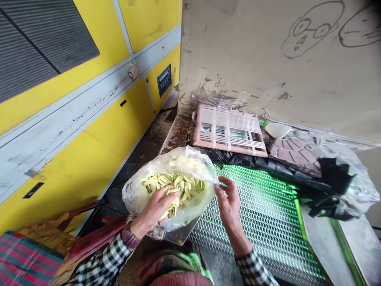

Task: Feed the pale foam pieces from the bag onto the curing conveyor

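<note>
A clear plastic bag [139,190] full of several small pale yellow-green leaf-shaped pieces [178,183] sits at the left edge of a green-lit honeycomb mesh bed [268,214]. My left hand [156,207] reaches into the bag's mouth, its fingers curled over a bunch of the pieces. My right hand [228,202] pinches the bag's right rim and holds it up. Both wrists wear black-and-white checked sleeves.
A wooden frame with white slats [228,130] lies at the back of the bed beside crumpled black and clear plastic [333,178]. A raised dusty lid [279,59] stands behind. A yellow machine cabinet [89,119] runs along the left. Coloured cloth [32,254] lies at lower left.
</note>
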A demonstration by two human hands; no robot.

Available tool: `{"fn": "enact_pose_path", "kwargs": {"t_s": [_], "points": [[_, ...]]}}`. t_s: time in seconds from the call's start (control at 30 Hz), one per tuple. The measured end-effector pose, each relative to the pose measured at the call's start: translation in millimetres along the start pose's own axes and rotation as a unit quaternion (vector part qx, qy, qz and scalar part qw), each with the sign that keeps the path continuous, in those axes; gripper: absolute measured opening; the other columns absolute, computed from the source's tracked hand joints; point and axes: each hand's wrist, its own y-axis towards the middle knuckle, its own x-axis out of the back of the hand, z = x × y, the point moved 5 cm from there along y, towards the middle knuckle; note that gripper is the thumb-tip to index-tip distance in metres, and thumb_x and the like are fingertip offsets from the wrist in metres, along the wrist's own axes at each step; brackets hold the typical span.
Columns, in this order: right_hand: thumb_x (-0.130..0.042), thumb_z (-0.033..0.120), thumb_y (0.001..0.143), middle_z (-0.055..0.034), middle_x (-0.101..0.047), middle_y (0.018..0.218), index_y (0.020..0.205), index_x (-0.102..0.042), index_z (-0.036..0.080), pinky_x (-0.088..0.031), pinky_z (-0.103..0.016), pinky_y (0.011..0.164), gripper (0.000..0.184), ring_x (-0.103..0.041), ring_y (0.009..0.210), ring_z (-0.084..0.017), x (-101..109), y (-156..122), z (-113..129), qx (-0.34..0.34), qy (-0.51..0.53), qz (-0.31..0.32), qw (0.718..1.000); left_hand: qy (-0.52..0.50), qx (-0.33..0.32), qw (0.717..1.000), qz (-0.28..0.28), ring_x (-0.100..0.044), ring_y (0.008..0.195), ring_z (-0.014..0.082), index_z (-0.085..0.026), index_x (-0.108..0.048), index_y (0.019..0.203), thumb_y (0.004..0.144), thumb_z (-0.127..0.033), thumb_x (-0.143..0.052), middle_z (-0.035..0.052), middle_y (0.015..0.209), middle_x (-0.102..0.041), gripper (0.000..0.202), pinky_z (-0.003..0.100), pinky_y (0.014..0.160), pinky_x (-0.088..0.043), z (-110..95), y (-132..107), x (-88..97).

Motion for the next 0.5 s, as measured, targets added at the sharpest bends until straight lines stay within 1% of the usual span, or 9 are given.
{"fn": "enact_pose_path", "kwargs": {"t_s": [0.07, 0.1, 0.13, 0.17, 0.2, 0.27, 0.33, 0.43, 0.5], "points": [[-0.063, 0.046, 0.095, -0.0119, -0.060, 0.138, 0.128, -0.061, 0.026, -0.052, -0.050, 0.097, 0.039, -0.060, 0.120, -0.029, 15, -8, 16, 0.089, -0.056, -0.029, 0.994, 0.040, -0.014, 0.999, 0.007, -0.051, 0.046, 0.0098, -0.021, -0.058, 0.125, 0.088, -0.059, -0.070, 0.0089, 0.098, -0.075, 0.054, 0.020, 0.034, -0.023, -3, -10, -11.5], [-0.063, 0.044, 0.095, -0.0110, -0.062, 0.136, 0.125, -0.064, 0.026, -0.050, -0.051, 0.100, 0.035, -0.059, 0.121, -0.029, 22, -13, 23, 0.119, -0.073, -0.031, 0.990, 0.050, -0.022, 0.998, 0.021, -0.052, 0.046, 0.0103, -0.020, -0.058, 0.123, 0.089, -0.058, -0.070, 0.0086, 0.095, -0.075, 0.052, 0.021, 0.035, -0.025, -6, -15, -20.5], [-0.063, 0.043, 0.096, -0.0100, -0.066, 0.128, 0.120, -0.067, 0.027, -0.050, -0.050, 0.099, 0.029, -0.061, 0.117, -0.028, 27, -19, 27, 0.125, -0.076, -0.014, 0.989, 0.060, -0.030, 0.997, 0.041, -0.052, 0.046, 0.0109, -0.020, -0.058, 0.121, 0.089, -0.056, -0.070, 0.0079, 0.091, -0.075, 0.050, 0.021, 0.036, -0.029, -8, -19, -31.6], [-0.062, 0.043, 0.097, -0.0090, -0.070, 0.116, 0.114, -0.070, 0.026, -0.052, -0.047, 0.094, 0.025, -0.064, 0.108, -0.027, 31, -25, 29, 0.104, -0.063, 0.025, 0.992, 0.073, -0.039, 0.995, 0.059, -0.052, 0.045, 0.0114, -0.020, -0.059, 0.119, 0.089, -0.054, -0.070, 0.0065, 0.086, -0.075, 0.046, 0.022, 0.038, -0.033, -10, -22, -43.9], [-0.061, 0.044, 0.098, -0.0077, -0.072, 0.104, 0.109, -0.071, 0.026, -0.054, -0.043, 0.085, 0.024, -0.066, 0.096, -0.025, 33, -31, 28, 0.063, -0.039, 0.080, 0.994, 0.090, -0.049, 0.992, 0.074, -0.051, 0.044, 0.0117, -0.020, -0.061, 0.115, 0.090, -0.051, -0.070, 0.0043, 0.080, -0.072, 0.041, 0.023, 0.040, -0.035, -12, -25, -57.2], [-0.062, 0.047, 0.098, -0.0055, -0.072, 0.090, 0.106, -0.072, 0.025, -0.052, -0.035, 0.070, 0.026, -0.065, 0.080, -0.021, 35, -43, 25, -0.009, 0.002, 0.185, 0.983, 0.133, -0.072, 0.984, 0.097, -0.050, 0.043, 0.0118, -0.020, -0.063, 0.107, 0.091, -0.043, -0.067, -0.0009, 0.067, -0.064, 0.028, 0.023, 0.042, -0.037, -11, -26, -85.9], [-0.065, 0.048, 0.097, -0.0052, -0.071, 0.091, 0.105, -0.072, 0.024, -0.049, -0.033, 0.068, 0.026, -0.064, 0.080, -0.020, 44, -51, 24, 0.003, -0.007, 0.229, 0.973, 0.171, -0.092, 0.975, 0.112, -0.049, 0.043, 0.0117, -0.021, -0.061, 0.097, 0.091, -0.033, -0.064, -0.0050, 0.059, -0.054, 0.014, 0.022, 0.042, -0.036, -6, -23, -114.8], [-0.063, 0.044, 0.099, -0.0045, -0.070, 0.093, 0.100, -0.073, 0.025, -0.048, -0.033, 0.071, 0.022, -0.064, 0.083, -0.020, 69, -51, 14, 0.074, -0.056, 0.203, 0.975, 0.195, -0.107, 0.966, 0.134, -0.050, 0.044, 0.0110, -0.022, -0.057, 0.093, 0.090, -0.025, -0.058, -0.0068, 0.058, -0.050, 0.004, 0.021, 0.042, -0.036, 8, -14, -155.5], [-0.061, 0.044, 0.100, -0.0036, -0.069, 0.088, 0.094, -0.071, 0.024, -0.047, -0.033, 0.070, 0.023, -0.063, 0.079, -0.019, 93, -47, -6, 0.068, -0.060, 0.161, 0.983, 0.196, -0.106, 0.963, 0.152, -0.051, 0.045, 0.0100, -0.022, -0.055, 0.093, 0.092, -0.029, -0.059, -0.0062, 0.062, -0.054, 0.008, 0.020, 0.043, -0.037, 20, -7, -179.3]]}}
